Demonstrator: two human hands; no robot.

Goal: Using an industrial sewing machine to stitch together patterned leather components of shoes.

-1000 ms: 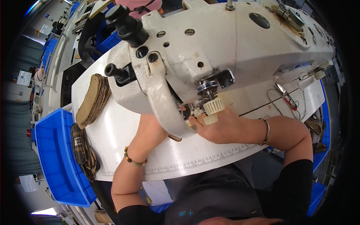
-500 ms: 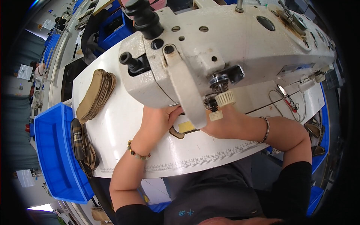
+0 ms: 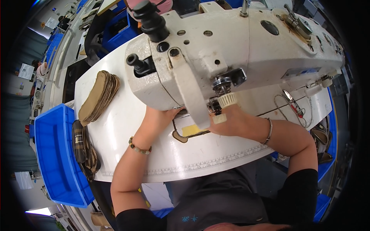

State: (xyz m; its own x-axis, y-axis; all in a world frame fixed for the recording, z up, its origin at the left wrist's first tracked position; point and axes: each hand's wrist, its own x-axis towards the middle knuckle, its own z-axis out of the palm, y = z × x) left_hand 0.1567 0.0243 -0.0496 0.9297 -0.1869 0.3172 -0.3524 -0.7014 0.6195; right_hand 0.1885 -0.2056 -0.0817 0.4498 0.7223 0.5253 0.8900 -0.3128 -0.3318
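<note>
A tan, brown-edged piece (image 3: 180, 138) with a rounded end shows below the head of a white sewing machine (image 3: 227, 50). Beside it is a yellow patch (image 3: 192, 130) on a pale, dark-outlined area. My left hand (image 3: 162, 118) reaches under the machine head from the left, thumb against a brown edge of the work, fingers closed in and partly covered. From the right, my right hand (image 3: 229, 122) lies by the other end of the yellow patch. The lever and tension knobs hide its fingers. The needle area is out of sight behind the machine head.
A stack of curved tan pieces (image 3: 99, 96) lies at the left of the white table (image 3: 127, 154). Folded plaid pieces (image 3: 86, 150) hang near a blue bin (image 3: 59, 161). Red-handled snips (image 3: 295, 106) and a cord (image 3: 281, 109) lie at right. A printed ruler (image 3: 200, 161) follows the near edge.
Both hands have shifted slightly under the machine, and the view has moved a little. More of the pale area and the rounded brown end shows between them.
</note>
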